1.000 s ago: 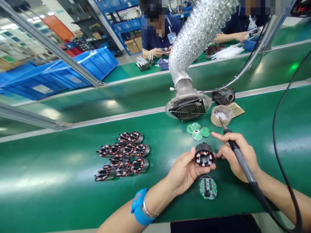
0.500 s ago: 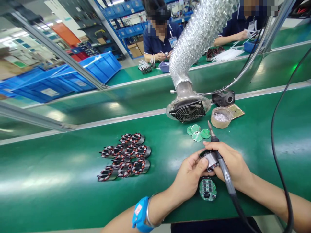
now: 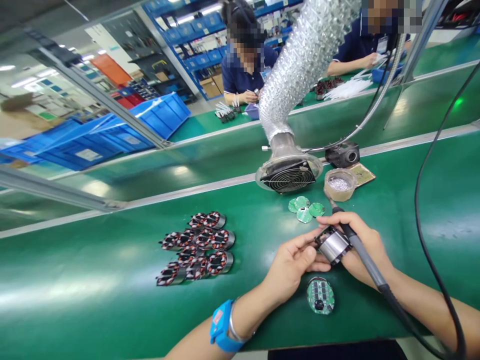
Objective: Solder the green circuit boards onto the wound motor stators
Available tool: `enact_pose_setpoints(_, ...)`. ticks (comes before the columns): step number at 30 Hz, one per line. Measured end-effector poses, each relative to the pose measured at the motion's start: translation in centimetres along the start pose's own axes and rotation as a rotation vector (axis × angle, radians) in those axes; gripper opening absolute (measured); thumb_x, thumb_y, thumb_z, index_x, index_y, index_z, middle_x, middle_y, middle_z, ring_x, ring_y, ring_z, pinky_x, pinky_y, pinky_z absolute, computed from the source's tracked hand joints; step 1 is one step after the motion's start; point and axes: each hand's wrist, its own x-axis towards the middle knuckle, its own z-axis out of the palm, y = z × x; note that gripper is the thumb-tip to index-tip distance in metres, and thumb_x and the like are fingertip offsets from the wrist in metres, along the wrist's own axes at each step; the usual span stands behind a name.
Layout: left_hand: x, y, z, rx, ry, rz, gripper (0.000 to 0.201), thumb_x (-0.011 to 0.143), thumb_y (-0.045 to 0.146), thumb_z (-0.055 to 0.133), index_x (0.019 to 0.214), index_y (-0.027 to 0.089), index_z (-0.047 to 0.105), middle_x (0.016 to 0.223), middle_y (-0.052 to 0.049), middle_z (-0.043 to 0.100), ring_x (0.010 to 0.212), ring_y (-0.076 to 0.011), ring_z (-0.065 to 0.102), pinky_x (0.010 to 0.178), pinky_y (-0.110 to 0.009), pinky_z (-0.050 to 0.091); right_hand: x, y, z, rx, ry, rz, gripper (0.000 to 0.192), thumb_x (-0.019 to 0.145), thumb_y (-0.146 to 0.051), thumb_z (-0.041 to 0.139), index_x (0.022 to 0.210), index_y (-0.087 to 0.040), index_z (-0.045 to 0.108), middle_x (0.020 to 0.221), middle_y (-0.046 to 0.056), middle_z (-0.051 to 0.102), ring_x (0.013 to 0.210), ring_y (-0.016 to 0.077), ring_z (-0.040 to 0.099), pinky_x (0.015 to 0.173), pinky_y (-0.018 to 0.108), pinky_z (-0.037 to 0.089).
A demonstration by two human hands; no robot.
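Stator (image 3: 333, 245) gripped by left hand (image 3: 290, 267) | right hand (image 3: 362, 245) holds soldering iron (image 3: 365, 262)

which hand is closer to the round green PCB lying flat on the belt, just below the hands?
Left. The left hand sits just left of and above the PCB; the right hand, gripping the soldering iron, is farther up-right.

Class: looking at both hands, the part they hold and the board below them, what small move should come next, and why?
Probably lower the motor stator onto the round circuit board. Left hand and right hand hold the stator just above the board, while the soldering iron stays tucked in the right hand, tip pointing away.
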Motion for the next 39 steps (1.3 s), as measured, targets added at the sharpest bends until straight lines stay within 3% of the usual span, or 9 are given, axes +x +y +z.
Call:
enact_pose_setpoints(3,0.4,0.1,-0.2,-0.011,0.034,0.001,0.048,0.067,0.037,0.084,0.106,0.013,0.069,0.085,-0.005,0.072,0.069,-0.0141,0.071,0.064,-0.022,0.06,-0.3,0.0,-0.3,0.053,-0.003,0.011,0.04,0.076,-0.01,0.058,0.113,-0.026,0.057,0.113,0.002,0.071,0.098,0.0187,0.07,0.068,0.02,0.058)
enact_pose_setpoints(10,0.7,0.2,-0.8,-0.028,0.066,-0.087,0.052,0.046,0.029,0.094,0.084,0.01,0.064,0.086,-0.002,0.07,0.057,-0.0129,0.069,0.056,-0.024,0.06,-0.8,0.3,-0.1,-0.011,-0.072,-0.187,0.048,0.075,-0.007,0.061,0.118,-0.027,0.055,0.117,0.001,0.07,0.096,0.015,0.07,0.083,0.021,0.056)
enact_pose_setpoints(18,0.6,-0.4,-1.1,-0.002,0.056,-0.053,0.053,0.05,0.036,0.092,0.086,0.011,0.063,0.084,-0.001,0.067,0.06,-0.0121,0.069,0.06,-0.024,0.06,-1.0,1.2,-0.3,-0.055,-0.147,-0.262,0.054,0.077,-0.002,0.049,0.126,-0.024,0.05,0.126,0.003,0.065,0.109,0.0147,0.066,0.093,0.023,0.054)
enact_pose_setpoints(22,0.5,-0.2,-1.2,0.032,0.026,-0.056,0.054,0.052,0.037,0.091,0.087,0.011,0.06,0.084,-0.002,0.067,0.059,-0.0116,0.067,0.063,-0.026,0.058,-0.8,1.1,-0.2,-0.064,-0.106,-0.28,0.046,0.079,-0.006,0.056,0.121,-0.024,0.054,0.119,0.004,0.068,0.101,0.0155,0.068,0.088,0.024,0.056)
enact_pose_setpoints(25,0.3,0.3,-1.2,0.077,-0.033,-0.027,0.053,0.059,0.042,0.088,0.091,0.013,0.057,0.082,-0.001,0.064,0.062,-0.0108,0.065,0.066,-0.026,0.055,-0.6,0.8,0.4,-0.054,-0.06,-0.309,0.041,0.08,-0.01,0.06,0.119,-0.024,0.054,0.114,0.005,0.07,0.097,0.017,0.07,0.085,0.026,0.058)
enact_pose_setpoints(28,0.0,1.1,-1.2,0.16,-0.123,0.011,0.056,0.061,0.043,0.086,0.096,0.015,0.053,0.088,-0.001,0.06,0.072,-0.0096,0.061,0.069,-0.023,0.05,-0.4,0.8,1.1,-0.043,-0.054,-0.449,0.041,0.083,-0.009,0.057,0.122,-0.021,0.053,0.117,0.009,0.069,0.104,0.0205,0.068,0.087,0.031,0.058)
enact_pose_setpoints(32,-0.8,2.8,-1.7,0.471,-0.09,0.056,0.058,0.064,0.044,0.084,0.103,0.019,0.049,0.099,-0.003,0.057,0.083,-0.0128,0.057,0.073,-0.024,0.046,0.0,1.4,0.7,-0.075,-0.094,-0.623,0.044,0.081,-0.01,0.054,0.125,-0.014,0.05,0.121,0.016,0.066,0.107,0.0244,0.064,0.089,0.038,0.057)
enact_pose_setpoints(35,-1.7,4.6,-2.6,0.96,-0.043,0.111,0.055,0.074,0.031,0.075,0.12,0.024,0.048,0.114,-0.006,0.056,0.099,-0.0195,0.055,0.083,-0.031,0.046,0.4,2.2,-0.6,-0.133,-0.127,-0.61,0.046,0.075,-0.012,0.057,0.12,-0.013,0.051,0.123,0.016,0.064,0.107,0.0254,0.062,0.091,0.041,0.055)
enact_pose_setpoints(39,-2.8,6.5,-2.1,1.519,-0.241,0.072,0.059,0.07,0.011,0.069,0.123,0.029,0.053,0.12,-0.004,0.055,0.109,-0.0237,0.051,0.098,-0.039,0.041,0.9,3.3,-1.0,-0.188,-0.023,-0.528,0.036,0.079,-0.012,0.054,0.114,-0.016,0.053,0.113,0.013,0.068,0.094,0.0222,0.064,0.083,0.038,0.057)
